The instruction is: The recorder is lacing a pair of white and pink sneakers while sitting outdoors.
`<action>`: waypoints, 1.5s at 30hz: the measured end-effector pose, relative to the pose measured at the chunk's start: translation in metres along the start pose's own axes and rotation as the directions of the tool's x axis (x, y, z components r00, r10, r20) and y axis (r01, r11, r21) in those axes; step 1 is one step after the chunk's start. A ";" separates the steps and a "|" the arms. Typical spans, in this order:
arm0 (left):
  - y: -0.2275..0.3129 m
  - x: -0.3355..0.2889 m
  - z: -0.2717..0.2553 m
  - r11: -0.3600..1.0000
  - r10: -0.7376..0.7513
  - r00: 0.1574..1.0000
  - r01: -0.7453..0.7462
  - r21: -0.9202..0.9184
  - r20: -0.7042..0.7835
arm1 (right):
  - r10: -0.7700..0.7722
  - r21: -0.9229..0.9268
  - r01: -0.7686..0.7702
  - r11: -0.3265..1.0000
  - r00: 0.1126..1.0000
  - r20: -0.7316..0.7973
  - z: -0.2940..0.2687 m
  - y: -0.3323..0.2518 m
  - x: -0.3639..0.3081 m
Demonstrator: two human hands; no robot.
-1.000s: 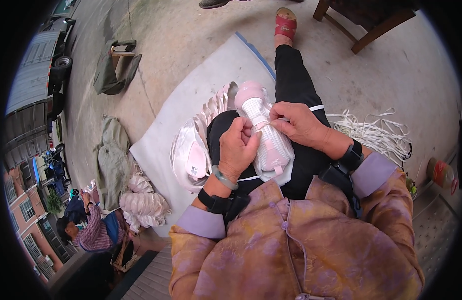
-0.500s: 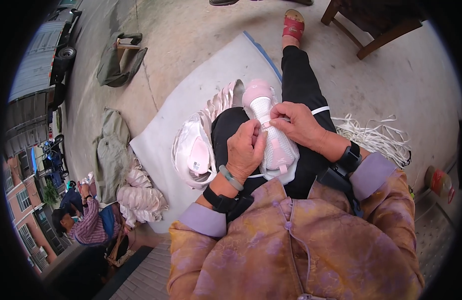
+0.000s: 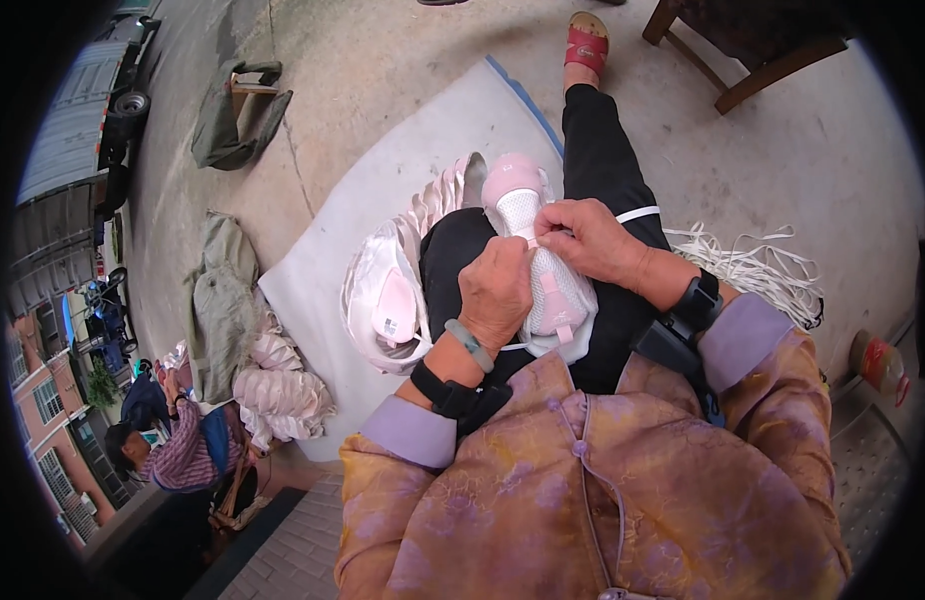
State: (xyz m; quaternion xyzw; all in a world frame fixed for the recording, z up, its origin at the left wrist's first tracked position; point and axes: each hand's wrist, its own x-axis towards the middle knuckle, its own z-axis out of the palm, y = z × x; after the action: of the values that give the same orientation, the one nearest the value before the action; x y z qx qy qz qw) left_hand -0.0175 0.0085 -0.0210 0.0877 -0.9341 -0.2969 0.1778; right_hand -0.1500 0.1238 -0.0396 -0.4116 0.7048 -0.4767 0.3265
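Observation:
A pink and white shoe upper [image 3: 553, 290] lies over my lap, its rounded pink toe pointing away from me. My left hand [image 3: 497, 290] is closed in a pinch at the left edge of the lacing area. From the right, my right hand [image 3: 588, 238] pinches close by, its fingertips almost meeting the left ones over the white mesh tongue. Both appear to grip a white shoelace [image 3: 638, 213], which runs out across my right thigh. The short stretch between the fingertips is mostly hidden.
Stacked pale pink uppers [image 3: 388, 300] lie left of my knee on a white sheet [image 3: 333, 240]. Loose white laces [image 3: 758, 270] are heaped at right. A plastic bottle [image 3: 880, 365], a wooden chair [image 3: 748, 60] and another person [image 3: 188, 450] beside bundled uppers [image 3: 283, 395] are around.
My left hand has turned and its fingers have curled in closer to the right hand. My right hand has shifted slightly left. The upper stays nearly in place.

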 end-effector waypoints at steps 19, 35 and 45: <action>-0.031 -0.068 -0.152 0.732 -0.579 0.800 0.595 0.332 -0.157 | -0.341 -0.568 0.228 0.791 0.934 -0.101 -0.018 0.006 -0.019; -0.064 -0.027 -0.154 0.828 -0.005 0.999 0.026 0.560 -0.039 | -0.236 -0.683 0.208 0.700 0.970 0.054 -0.117 0.025 -0.078; -0.130 -0.086 -0.354 0.676 -0.346 0.903 0.427 0.600 -0.253 | -0.336 -0.921 -0.031 0.390 0.926 -0.173 -0.288 0.002 -0.192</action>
State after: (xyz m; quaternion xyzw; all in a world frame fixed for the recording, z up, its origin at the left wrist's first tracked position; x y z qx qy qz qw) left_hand 0.2053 -0.2589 0.1483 0.3562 -0.9258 0.0161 0.1251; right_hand -0.3098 0.4118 0.0670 -0.4994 0.8514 -0.1052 -0.1209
